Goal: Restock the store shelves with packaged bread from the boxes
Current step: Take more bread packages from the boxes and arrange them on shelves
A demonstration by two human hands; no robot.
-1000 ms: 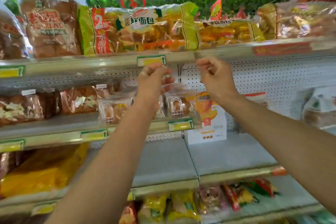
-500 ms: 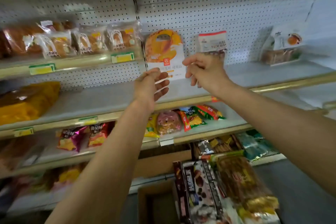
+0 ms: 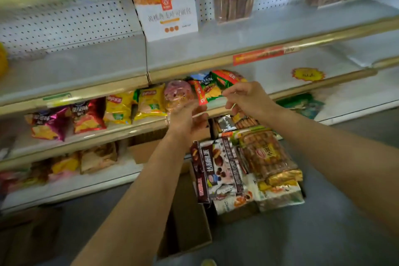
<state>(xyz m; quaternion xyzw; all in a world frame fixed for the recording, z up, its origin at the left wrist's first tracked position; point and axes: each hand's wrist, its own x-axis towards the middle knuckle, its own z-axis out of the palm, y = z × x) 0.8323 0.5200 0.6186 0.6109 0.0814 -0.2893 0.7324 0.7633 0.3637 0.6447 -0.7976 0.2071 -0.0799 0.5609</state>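
Packaged bread (image 3: 268, 158) lies in clear film on top of the goods stacked in the cardboard box (image 3: 190, 233) on the floor, below and slightly right of both hands. A dark cake carton (image 3: 213, 170) stands on end just to the left of it in the same box.

Left hand (image 3: 186, 119): above the box, fingers loosely extended, holding nothing. Right hand (image 3: 248, 97): above the box, fingers loosely bent, holding nothing; thumb and forefinger tips lie close, with no item seen between them.

Handling judgement: the pack looks light and soft, with slippery film and a gold crimped end (image 3: 285, 176). Squeezing would likely crush the contents. A hold across the two long sides, or support from beneath, appears safest; the crimped end alone may let it swing.

Destination judgement: the bare grey shelf (image 3: 86, 67), well above the box, has room.
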